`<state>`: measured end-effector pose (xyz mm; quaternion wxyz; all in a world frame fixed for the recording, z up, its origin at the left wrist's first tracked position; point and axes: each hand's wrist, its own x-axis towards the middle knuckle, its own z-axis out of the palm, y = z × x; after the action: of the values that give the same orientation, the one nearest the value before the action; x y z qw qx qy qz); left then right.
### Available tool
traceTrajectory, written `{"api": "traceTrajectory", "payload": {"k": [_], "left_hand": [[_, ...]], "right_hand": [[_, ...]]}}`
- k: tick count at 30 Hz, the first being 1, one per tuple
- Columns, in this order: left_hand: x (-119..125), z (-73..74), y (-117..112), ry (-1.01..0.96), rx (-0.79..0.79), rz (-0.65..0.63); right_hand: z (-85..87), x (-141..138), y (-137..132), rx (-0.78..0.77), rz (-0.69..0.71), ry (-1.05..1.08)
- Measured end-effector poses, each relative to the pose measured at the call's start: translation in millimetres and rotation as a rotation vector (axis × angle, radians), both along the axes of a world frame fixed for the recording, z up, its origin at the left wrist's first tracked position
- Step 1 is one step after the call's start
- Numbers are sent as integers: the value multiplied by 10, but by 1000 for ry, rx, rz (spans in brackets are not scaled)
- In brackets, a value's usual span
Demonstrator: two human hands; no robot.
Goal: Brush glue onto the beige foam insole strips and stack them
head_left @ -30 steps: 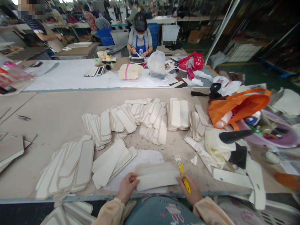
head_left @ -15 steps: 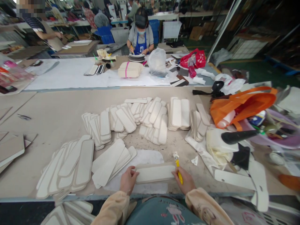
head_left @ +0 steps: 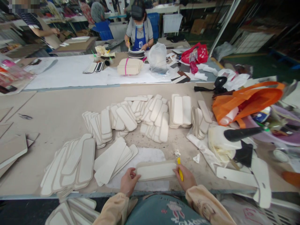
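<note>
Between my two hands lies a long pale panel [head_left: 157, 172] with rounded corners, on a bordered backing piece. My left hand [head_left: 129, 181] pinches its left end with thumb and fingers. At the right end, my right hand [head_left: 186, 177] grips the panel's edge and also holds a yellow-handled brush [head_left: 180, 170], its whitish tip pointing away from me. Under the panel is a white sheet [head_left: 150, 155]. Just left of it a fanned stack of plain pale strips [head_left: 110, 162] rests on the table, beside a pile of bordered panels [head_left: 70, 162].
More panel stacks [head_left: 126, 117] spread across the table's middle. To the right stand a white container [head_left: 222, 142] with a black piece on it, an orange bag [head_left: 246, 101] and a purple basin [head_left: 278, 131]. Across the table a co-worker [head_left: 139, 34] sits handling a dark-edged stack.
The panel's left end appears slightly raised and shifted in my hands. My head view has tilted a little; both hands keep their hold, and the brush stays in my right hand.
</note>
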<state>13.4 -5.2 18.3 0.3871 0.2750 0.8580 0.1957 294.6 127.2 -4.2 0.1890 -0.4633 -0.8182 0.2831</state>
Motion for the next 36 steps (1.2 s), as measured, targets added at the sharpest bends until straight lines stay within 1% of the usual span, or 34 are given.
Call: {"api": "traceTrajectory", "payload": {"k": [7,15,20,23,25,28,31,32,34,36], "left_hand": [[4,4,27,-3,-31,12],[-34,-18,65,-36,-82,-35],[-51,-56,54,-45,-95,-52],[-56,-62,56,-46,-100,-66],[-65,-57,63,-43,-102,-76],[-84,-48,78,-38,-109,-79],[-105,-44,89,-41,-128,-83],[-110,-42,92,-41,-136,-86],[-115,-34,97,-35,-156,-87],[-112,-26,104,-25,-167,-88]], "right_hand": [[-56,8,19,22,33,-46],[-69,9,-8,43,-63,-144],[-115,41,9,64,-59,-139],[-73,44,-3,117,-74,-100],[-1,16,-30,148,-16,-18],[111,-91,-90,114,223,109],[144,-239,-146,42,440,158],[133,-277,-160,19,479,163],[88,-309,-177,-20,499,159],[31,-267,-177,-37,464,163]]}}
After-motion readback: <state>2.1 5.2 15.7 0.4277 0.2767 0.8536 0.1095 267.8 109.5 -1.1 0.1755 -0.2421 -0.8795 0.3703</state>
